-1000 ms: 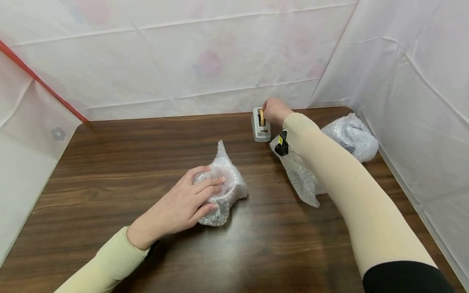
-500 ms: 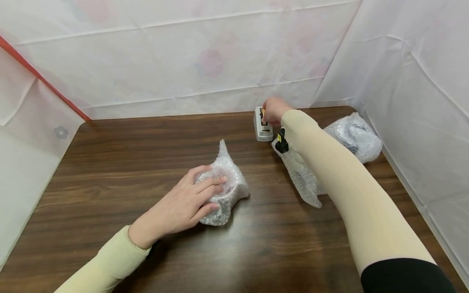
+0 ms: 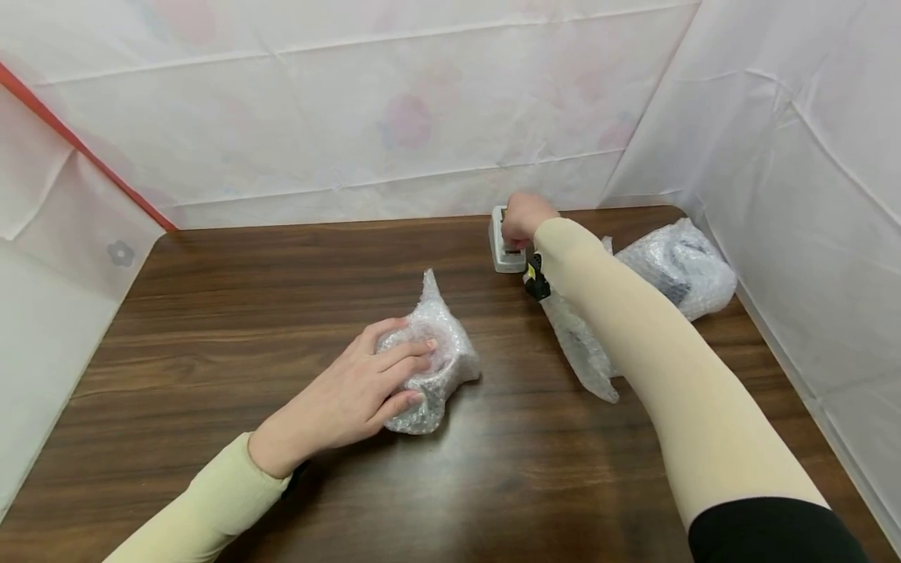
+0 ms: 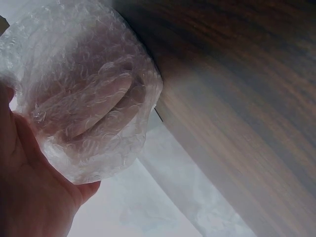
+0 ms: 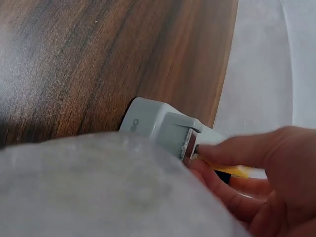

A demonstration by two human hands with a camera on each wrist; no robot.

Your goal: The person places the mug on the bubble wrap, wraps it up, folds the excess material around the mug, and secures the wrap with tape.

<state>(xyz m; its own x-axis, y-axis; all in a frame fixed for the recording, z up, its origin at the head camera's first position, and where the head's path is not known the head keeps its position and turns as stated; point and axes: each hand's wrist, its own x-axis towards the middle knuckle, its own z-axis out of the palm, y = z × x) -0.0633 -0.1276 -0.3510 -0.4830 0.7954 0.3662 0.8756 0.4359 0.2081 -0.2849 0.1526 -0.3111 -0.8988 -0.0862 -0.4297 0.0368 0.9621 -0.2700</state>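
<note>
My left hand (image 3: 352, 391) rests with its fingers spread over a bubble-wrapped bundle (image 3: 450, 360) on the wooden table. In the left wrist view, the bundle (image 4: 74, 64) looks rounded under clear bubble wrap; what is inside cannot be made out. At the table's far edge, my right hand (image 3: 526, 217) is at a light grey tape dispenser (image 3: 497, 249). The right wrist view shows thumb and fingers pinching yellowish tape (image 5: 229, 170) beside the cutting edge of the dispenser (image 5: 143, 118). In the head view, the hand hides much of the dispenser's top.
Another bubble-wrapped bundle (image 3: 704, 270) lies at the right back of the table (image 3: 232, 313). A flap of bubble wrap (image 3: 577, 344) lies partly beneath my right forearm. White cloth walls (image 3: 317, 133) stand close behind and at both sides.
My right hand has come slightly nearer along the dispenser's top, towards its front end, covering more of it. The left hand stays on the bundle.
</note>
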